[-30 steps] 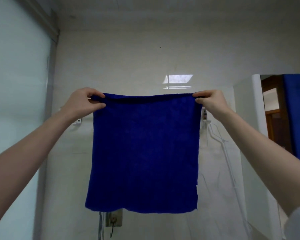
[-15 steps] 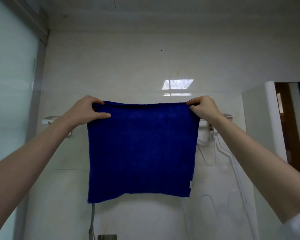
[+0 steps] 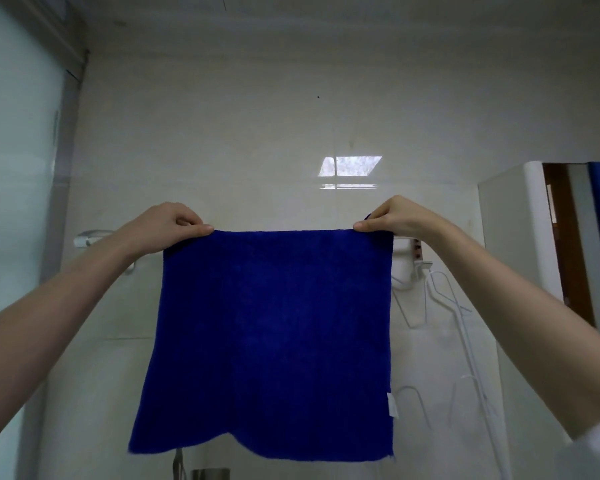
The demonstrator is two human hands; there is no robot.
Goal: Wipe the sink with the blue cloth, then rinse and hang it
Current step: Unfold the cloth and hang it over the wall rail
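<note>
The blue cloth point(image 3: 271, 337) hangs spread flat in front of the tiled wall, its top edge level with a wall-mounted towel rail point(image 3: 90, 237). My left hand point(image 3: 167, 225) pinches the cloth's top left corner. My right hand point(image 3: 392, 220) pinches the top right corner. The middle of the rail is hidden behind the cloth, so I cannot tell whether the cloth lies over it. A small white label shows on the cloth's lower right edge. The sink is out of view.
White hangers point(image 3: 444, 299) hang from the rail's right bracket point(image 3: 409, 258). A frosted glass panel point(image 3: 14, 202) stands on the left. On the right a mirror point(image 3: 582, 244) reflects a doorway and the cloth. A metal fitting point(image 3: 208, 474) pokes up at the bottom.
Both hands have moved the cloth toward the rail and now sit at its height. My grip shifted from holding the corners in my fists to pinching them from above.
</note>
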